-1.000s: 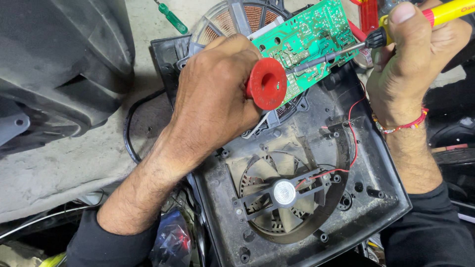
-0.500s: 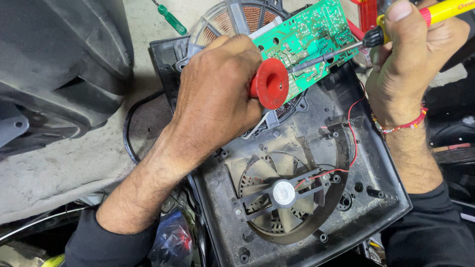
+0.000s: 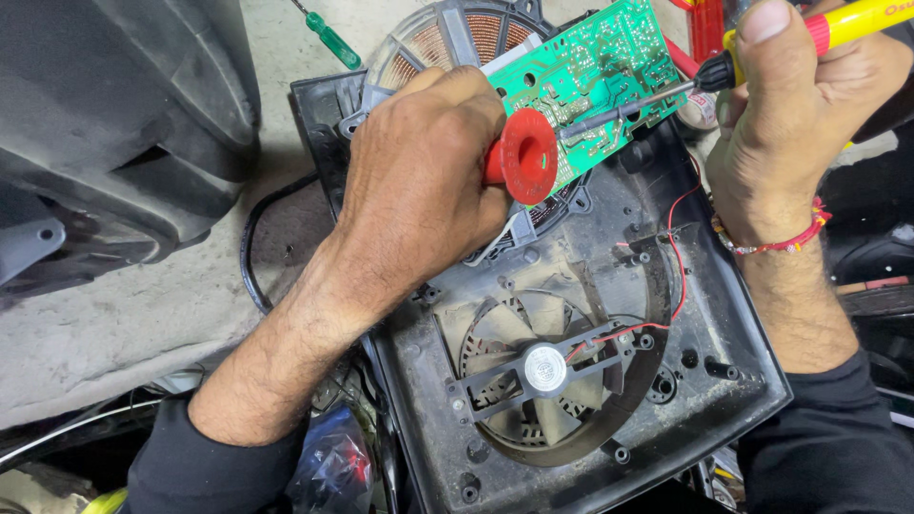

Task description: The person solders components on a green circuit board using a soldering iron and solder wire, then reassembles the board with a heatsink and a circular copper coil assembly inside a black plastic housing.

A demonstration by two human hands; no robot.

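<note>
Grey floor holds an open black case (image 3: pixel 705 381); left hand (image 3: pixel 419 181) grips a red tool (image 3: pixel 524 157); right hand (image 3: pixel 790 133) pinches a soldering iron (image 3: pixel 762 52) touching the green board (image 3: pixel 590 76); fixing looks unfinished.

Red spool (image 3: pixel 526 157) slightly higher, leftward.

The left hand (image 3: pixel 419 181) grips a red-handled tool (image 3: pixel 524 157) against the green circuit board (image 3: pixel 590 81), tilted above a black plastic casing (image 3: pixel 705 333) with a fan (image 3: pixel 543 371). The right hand (image 3: pixel 790 124) holds a yellow soldering iron (image 3: pixel 838 24), its tip on the board
</note>
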